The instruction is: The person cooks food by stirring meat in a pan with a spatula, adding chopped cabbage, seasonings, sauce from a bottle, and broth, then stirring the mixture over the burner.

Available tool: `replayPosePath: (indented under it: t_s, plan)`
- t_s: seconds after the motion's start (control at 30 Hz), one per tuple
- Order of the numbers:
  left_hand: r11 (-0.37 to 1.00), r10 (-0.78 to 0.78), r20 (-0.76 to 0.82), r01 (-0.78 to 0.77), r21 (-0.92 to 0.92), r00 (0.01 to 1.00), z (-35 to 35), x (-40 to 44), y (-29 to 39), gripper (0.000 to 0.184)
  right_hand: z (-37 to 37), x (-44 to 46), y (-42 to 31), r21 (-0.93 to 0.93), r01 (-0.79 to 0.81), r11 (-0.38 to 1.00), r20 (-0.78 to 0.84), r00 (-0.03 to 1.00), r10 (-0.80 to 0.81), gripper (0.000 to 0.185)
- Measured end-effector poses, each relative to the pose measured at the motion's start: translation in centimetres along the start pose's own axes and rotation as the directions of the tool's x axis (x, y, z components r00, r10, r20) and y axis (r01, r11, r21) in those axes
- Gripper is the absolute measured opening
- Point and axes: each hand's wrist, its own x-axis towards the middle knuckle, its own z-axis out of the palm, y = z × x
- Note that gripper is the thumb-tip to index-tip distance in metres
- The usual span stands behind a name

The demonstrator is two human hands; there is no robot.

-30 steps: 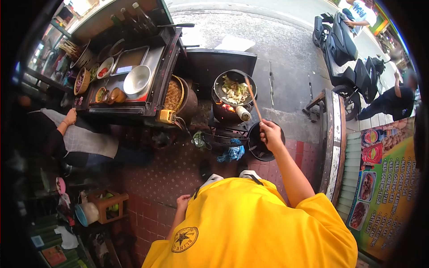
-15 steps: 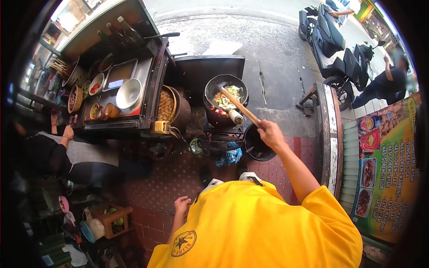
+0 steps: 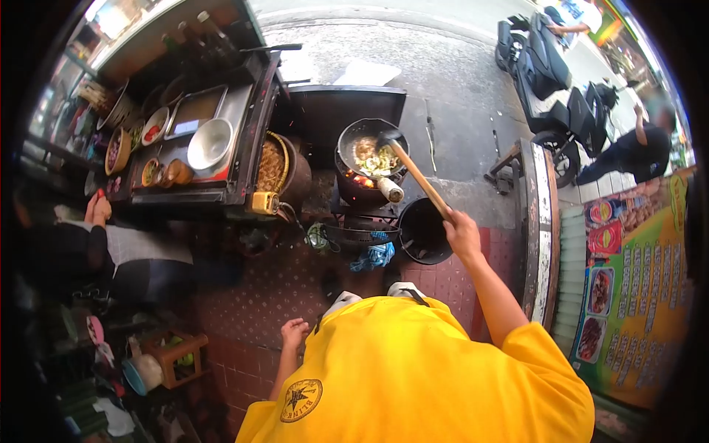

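My right hand (image 3: 463,230) is wrapped round the wooden handle of a ladle (image 3: 419,177), whose dark head dips into the right side of a wok (image 3: 347,133). Chopped food (image 3: 375,158) lies in the wok, which sits over glowing coals in a round stove (image 3: 353,193). A wrapped handle (image 3: 390,190) sticks out from the wok toward me. My left hand (image 3: 295,332) hangs by my left side above the tiled floor, touching no object, its fingers loosely curled and apart.
Left of the stove stands a cart (image 3: 251,133) with bowls and bottles. A co-worker's hands (image 3: 98,210) are at its near edge. A black bucket (image 3: 425,232) and a wooden bench (image 3: 543,221) are to the right. Motorbikes and two people are farther off.
The ladle has swept across the wok and now rests at its right side. My right hand has moved right and slightly down. The co-worker's hands have come together.
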Motion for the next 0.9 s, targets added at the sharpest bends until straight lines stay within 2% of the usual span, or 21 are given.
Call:
replayPosePath:
  t_s: [0.03, 0.1, 0.17, 0.2, 0.23, 0.3, 0.33, 0.4, 0.43, 0.5, 0.53, 0.6, 0.67, 0.7, 0.77, 0.8, 0.87, 0.9]
  plan:
    - [0.999, -0.001, 0.002, 0.001, -0.051, 1.000, -0.4, 0.4, -0.9, 0.030, 0.4, -1.0, -0.1, 0.002, 0.013, 1.000, 0.016, 1.000, -0.013, 0.031]
    - [0.998, 0.002, -0.002, -0.002, -0.056, 1.000, -0.2, -0.1, -1.1, 0.028, 0.2, -2.5, -1.3, 0.293, -0.245, 0.924, 0.116, 0.969, 0.220, 0.032]
    - [0.999, 0.013, 0.010, -0.012, -0.045, 1.000, 0.7, -0.4, -0.6, 0.027, 1.5, -0.4, -1.2, 0.371, -0.325, 0.870, 0.210, 0.942, 0.262, 0.035]
    - [0.998, 0.047, 0.023, -0.048, 0.030, 0.999, 1.5, -0.8, 0.1, 0.025, 2.1, 1.0, -0.5, 0.425, -0.355, 0.833, 0.246, 0.930, 0.271, 0.035]
    - [0.991, 0.082, 0.038, -0.086, 0.101, 0.996, 2.2, -0.8, 1.2, 0.024, 0.5, 2.3, -1.4, 0.349, -0.300, 0.888, 0.195, 0.950, 0.244, 0.035]
    - [0.982, 0.149, 0.154, -0.165, 0.096, 0.977, 3.7, 1.5, 2.2, 0.020, -2.6, 4.5, -2.6, 0.227, -0.142, 0.964, 0.084, 0.989, 0.126, 0.035]
    - [0.978, 0.198, 0.187, -0.208, 0.032, 0.962, 5.1, 1.3, 4.2, 0.019, -4.3, 5.3, -2.8, 0.155, -0.112, 0.982, 0.096, 0.991, 0.098, 0.033]
    - [0.952, 0.305, 0.248, -0.285, -0.114, 0.919, 9.7, -0.2, 10.0, 0.016, -8.6, 6.4, -4.0, -0.136, 0.019, 0.991, 0.123, 0.992, -0.002, 0.031]
    - [0.939, 0.341, 0.251, -0.315, -0.139, 0.906, 12.5, -1.9, 13.8, 0.015, -10.4, 6.8, -4.8, -0.207, 0.049, 0.977, 0.179, 0.984, -0.011, 0.030]
    - [0.892, 0.451, 0.392, -0.388, -0.232, 0.802, 17.3, -3.4, 19.4, 0.019, -11.8, 7.5, -5.6, -0.291, 0.103, 0.951, 0.291, 0.957, -0.015, 0.029]
    - [0.896, 0.443, 0.469, -0.378, -0.232, 0.764, 19.7, -3.5, 21.5, 0.032, -11.2, 7.8, -5.1, -0.293, 0.108, 0.950, 0.294, 0.956, -0.018, 0.029]
    - [0.920, 0.319, 0.536, -0.119, -0.374, 0.782, 24.3, -5.3, 26.0, 0.040, -8.8, 8.6, -3.0, -0.226, 0.160, 0.961, 0.284, 0.954, -0.092, 0.030]
    - [0.847, 0.048, 0.588, 0.279, -0.453, 0.807, 28.1, -4.8, 29.3, 0.046, -9.1, 9.3, -1.9, -0.180, 0.165, 0.970, 0.267, 0.957, -0.113, 0.031]
    - [0.842, 0.047, 0.583, 0.281, -0.460, 0.811, 29.3, -4.2, 30.3, 0.046, -10.5, 9.3, -2.3, -0.186, 0.176, 0.967, 0.247, 0.961, -0.127, 0.031]
    - [0.690, -0.028, 0.718, 0.533, -0.489, 0.696, 31.2, -3.0, 31.4, 0.040, -13.6, 8.9, -3.0, -0.215, 0.182, 0.960, 0.236, 0.963, -0.129, 0.030]
    - [0.687, -0.032, 0.715, 0.535, -0.492, 0.698, 32.0, -1.8, 31.3, 0.040, -14.8, 8.5, -3.1, -0.213, 0.183, 0.960, 0.243, 0.961, -0.130, 0.030]
    - [0.602, -0.105, 0.773, 0.659, -0.451, 0.625, 33.4, 0.1, 30.7, 0.027, -16.2, 7.8, -2.8, -0.142, 0.164, 0.976, 0.292, 0.949, -0.117, 0.030]
    - [0.612, -0.049, 0.766, 0.625, -0.485, 0.641, 33.6, -0.1, 30.6, 0.020, -15.1, 7.7, -1.7, -0.029, 0.043, 0.999, 0.333, 0.942, -0.031, 0.029]
